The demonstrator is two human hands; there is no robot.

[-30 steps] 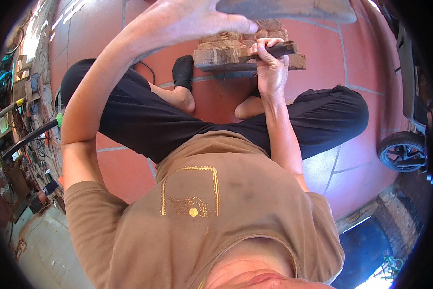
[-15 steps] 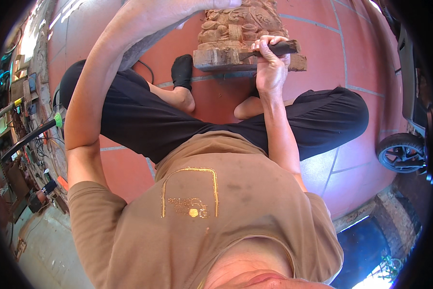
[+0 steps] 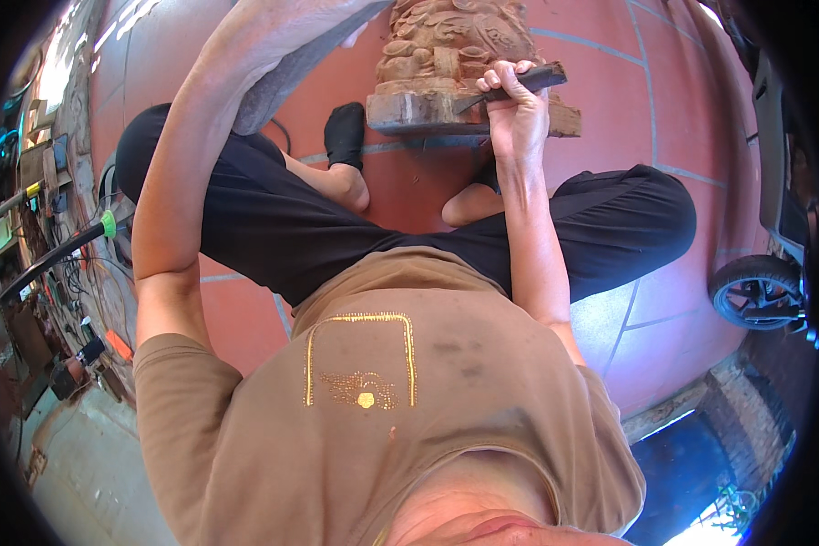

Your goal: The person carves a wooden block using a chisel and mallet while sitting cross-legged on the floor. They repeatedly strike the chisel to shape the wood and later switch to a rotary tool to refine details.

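A carved reddish-brown wooden piece (image 3: 455, 45) stands on the floor in front of me, its base block (image 3: 418, 114) facing me. My right hand (image 3: 518, 100) is closed around a chisel with a dark handle (image 3: 541, 78). The blade slants down to the left onto the top edge of the base. My left arm reaches up the left side, and my left hand (image 3: 336, 9) is partly cut off by the upper edge. It appears closed on a grey club-shaped mallet (image 3: 286, 86), whose thick end lies under my forearm; a fingertip shows beside it.
I sit on red floor tiles (image 3: 600, 91) with legs bent outward, a dark-socked foot (image 3: 344, 136) near the base. Tools and cables (image 3: 63, 246) crowd the left side. A wheel (image 3: 760, 291) stands at the right, below a dark vehicle part (image 3: 778, 155).
My left hand and the grey mallet have drawn back left, away from the carving. The chisel's handle end has tipped up slightly, my right hand shifting with it.
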